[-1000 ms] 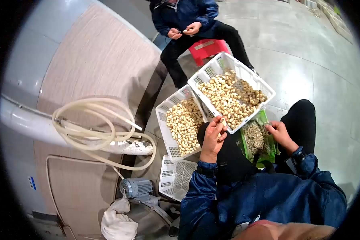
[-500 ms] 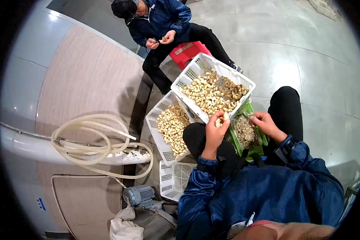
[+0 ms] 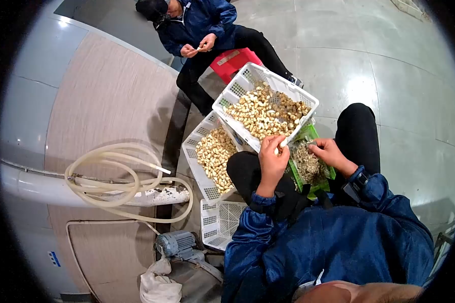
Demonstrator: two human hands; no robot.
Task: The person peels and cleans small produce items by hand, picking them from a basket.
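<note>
Cream-white mushroom-like piece [image 3: 283,144]: pinched in left hand [image 3: 273,160], by near corner of white crate [image 3: 288,83], long axis slanting away and rightward. Right hand [image 3: 330,153]: to its right, apart, fingertips bunched over green basket [image 3: 308,132]; whether holding anything, cannot tell.

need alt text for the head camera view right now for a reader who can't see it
The seated wearer's left hand pinches a pale mushroom-like piece, while the right hand is over a green container of small loose bits. Ahead, two white crates hold tan-and-cream pieces, and a co-worker sits beyond on a red stool.
</note>
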